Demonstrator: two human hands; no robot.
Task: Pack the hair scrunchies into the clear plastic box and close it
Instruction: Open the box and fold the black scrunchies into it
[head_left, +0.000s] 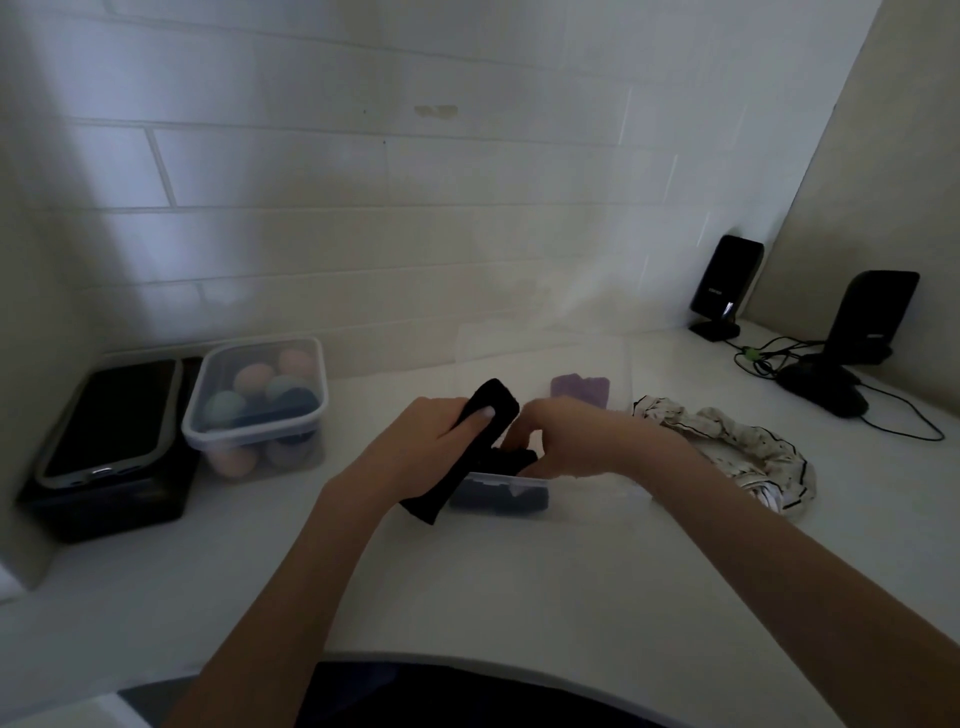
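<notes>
I take the clear plastic box (498, 493) at the middle of the white counter (519, 582) as my landmark. Far to its left sits a black rectangular case (104, 499) with a glossy phone (111, 415) lying flat on top. Between that case and the box stands a lidded clear tub (257, 400), rounded at the corners, filled with smooth egg-shaped sponges in peach, green and blue.

Just left of the box, my left hand (441, 441) grips a black scrunchie (467, 447), fingers wrapped and pressed together around its upper part. The fabric looks soft and matte, pulled into a long band; its long axis runs diagonally, the top end pointing up and away to the right, the bottom end hanging down left of the box's near corner. Directly over the box, my right hand (566, 436) curls downward, fingertips on dark fabric at the box's open top; I cannot tell exactly how they pinch. Inside, dark cloth shows through the walls.

Behind the box lies a small purple piece (581, 389). Right of the box rests a crinkled white scrunchie (727, 447) with black trim. Far right stand two black speakers (724, 286) with cables.
</notes>
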